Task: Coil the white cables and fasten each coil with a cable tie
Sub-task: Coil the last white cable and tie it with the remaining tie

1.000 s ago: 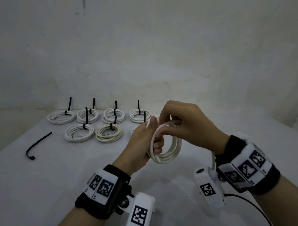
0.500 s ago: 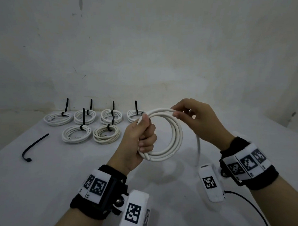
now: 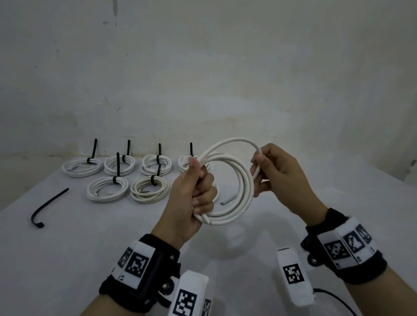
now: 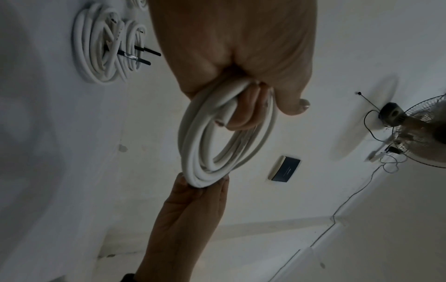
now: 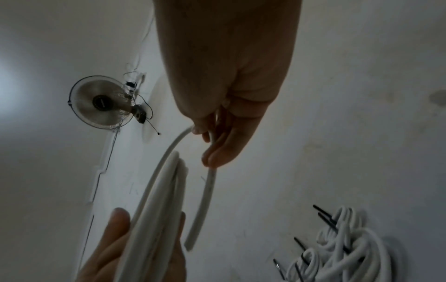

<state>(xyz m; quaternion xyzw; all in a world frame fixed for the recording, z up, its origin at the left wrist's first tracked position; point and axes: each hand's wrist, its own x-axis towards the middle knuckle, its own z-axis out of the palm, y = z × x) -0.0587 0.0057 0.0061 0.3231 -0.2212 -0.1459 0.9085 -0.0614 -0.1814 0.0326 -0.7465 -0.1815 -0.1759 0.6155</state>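
Note:
My left hand [image 3: 199, 186] grips the left side of a white cable coil [image 3: 245, 192] held upright above the table; the wrist view shows the coil [image 4: 202, 152] bunched in its fingers. My right hand [image 3: 262, 170] pinches the cable's loose last turn [image 3: 235, 140] at the coil's right side, and the free end [image 5: 198, 215] hangs below its fingers. A loose black cable tie [image 3: 47, 209] lies flat on the table at the left. Several tied white coils [image 3: 107, 188] with upright black ties sit in two rows at the back left.
The white table [image 3: 64, 257] runs to a pale wall [image 3: 200, 75] right behind the tied coils. A short grey piece [image 3: 228, 200] lies on the table behind the held coil. A fan [image 5: 101, 103] shows in the wrist views.
The right hand has drawn the last turn up and out to the right, widening the loop. The left hand keeps its grip and the coil now faces me more openly.

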